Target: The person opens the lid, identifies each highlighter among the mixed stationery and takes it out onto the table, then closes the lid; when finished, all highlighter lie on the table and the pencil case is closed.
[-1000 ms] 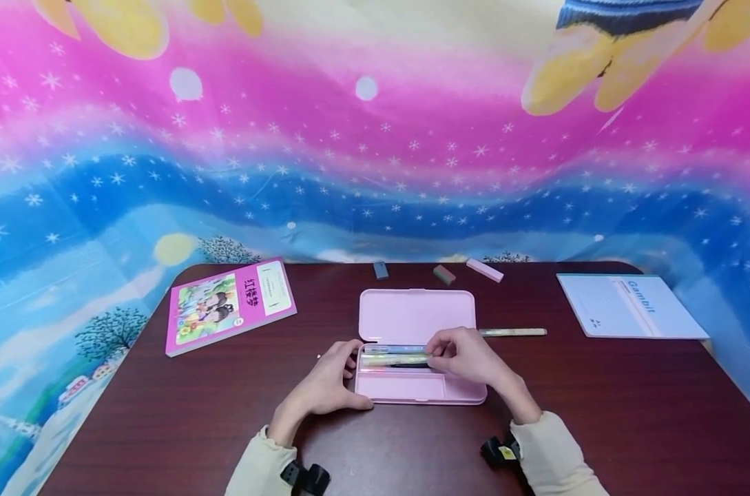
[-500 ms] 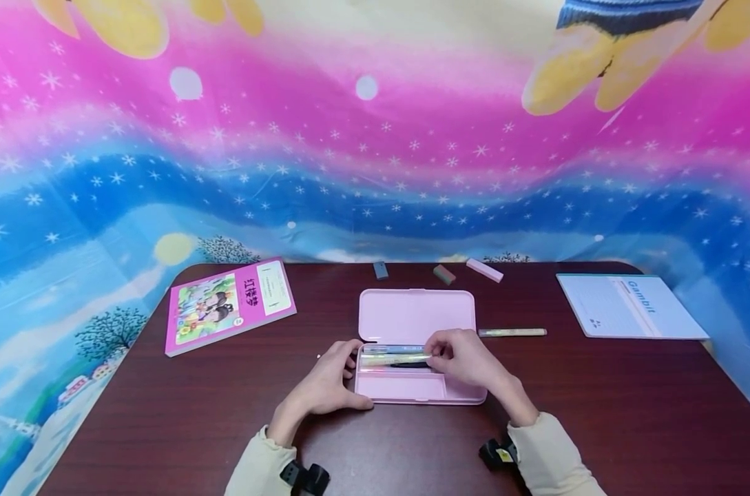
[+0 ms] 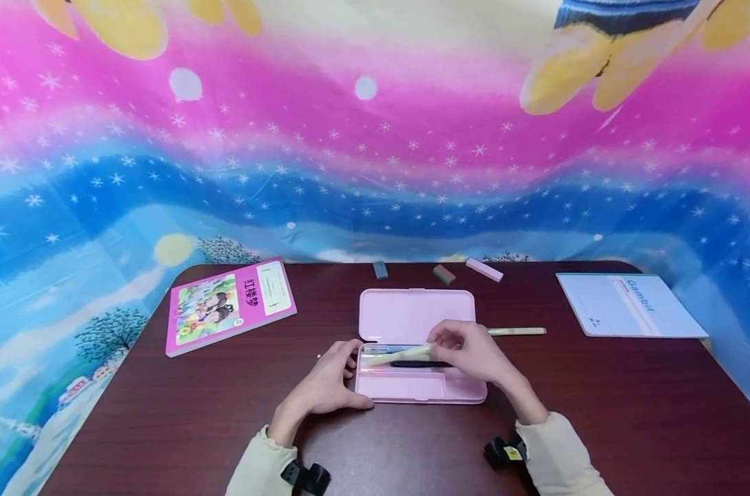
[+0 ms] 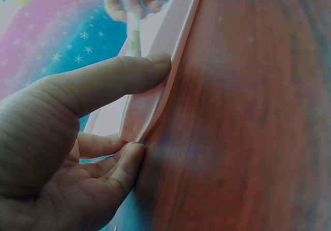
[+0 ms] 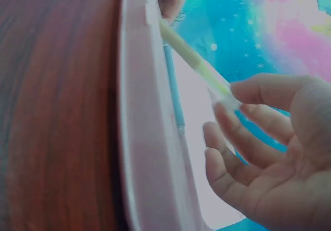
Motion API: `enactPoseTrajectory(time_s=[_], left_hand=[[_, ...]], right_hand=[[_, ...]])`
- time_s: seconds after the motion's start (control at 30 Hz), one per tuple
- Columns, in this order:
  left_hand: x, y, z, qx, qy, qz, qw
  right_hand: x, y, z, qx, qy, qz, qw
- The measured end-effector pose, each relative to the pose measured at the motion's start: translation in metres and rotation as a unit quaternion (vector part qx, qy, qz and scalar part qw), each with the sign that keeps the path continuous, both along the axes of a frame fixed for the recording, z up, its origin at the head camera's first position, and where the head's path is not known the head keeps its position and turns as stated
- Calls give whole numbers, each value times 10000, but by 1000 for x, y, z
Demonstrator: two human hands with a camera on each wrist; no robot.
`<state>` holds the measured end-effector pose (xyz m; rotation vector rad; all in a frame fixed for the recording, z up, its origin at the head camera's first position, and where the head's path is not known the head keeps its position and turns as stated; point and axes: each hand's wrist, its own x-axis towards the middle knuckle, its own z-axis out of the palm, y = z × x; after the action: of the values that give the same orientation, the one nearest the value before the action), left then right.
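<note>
Cream sleeves (image 3: 563,458), black wrist cameras (image 3: 306,477)

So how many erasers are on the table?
3 in view, all beyond the open pencil case: a grey-blue one on the left, a brownish one in the middle, a pink one on the right. Another could be hidden by the right hand.

The Chinese title "红楼梦" stands in dark characters on the cover of a pink book (image 3: 204,331), beside a white panel (image 3: 275,288) whose fine print is too small to read. Across the table (image 3: 436,448), "Gambit" runs in blue letters on a pale notebook (image 3: 604,303); the small dark characters near its lower left corner cannot be made out.
</note>
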<state>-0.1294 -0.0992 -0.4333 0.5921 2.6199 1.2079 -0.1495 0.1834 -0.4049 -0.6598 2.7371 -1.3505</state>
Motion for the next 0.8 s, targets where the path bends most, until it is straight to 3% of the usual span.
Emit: enactPoseTrajectory(time_s=[0.13,0.33,0.67,0.8], left_hand=[[0,0,0,9,-30,32,10000],[0,1,-1,6,33,-4,10000],[1,-1,0,19,151,-52,9999],[0,1,1,36,140,-84,9999]], right_hand=[[0,2,6,-737,-304,-221,9966],[0,10,12,-1248,-477,-571,9894],[-1,16,20,-2102,-803,-821,9709],[0,23,26,-2450,-1067,-996,9585]])
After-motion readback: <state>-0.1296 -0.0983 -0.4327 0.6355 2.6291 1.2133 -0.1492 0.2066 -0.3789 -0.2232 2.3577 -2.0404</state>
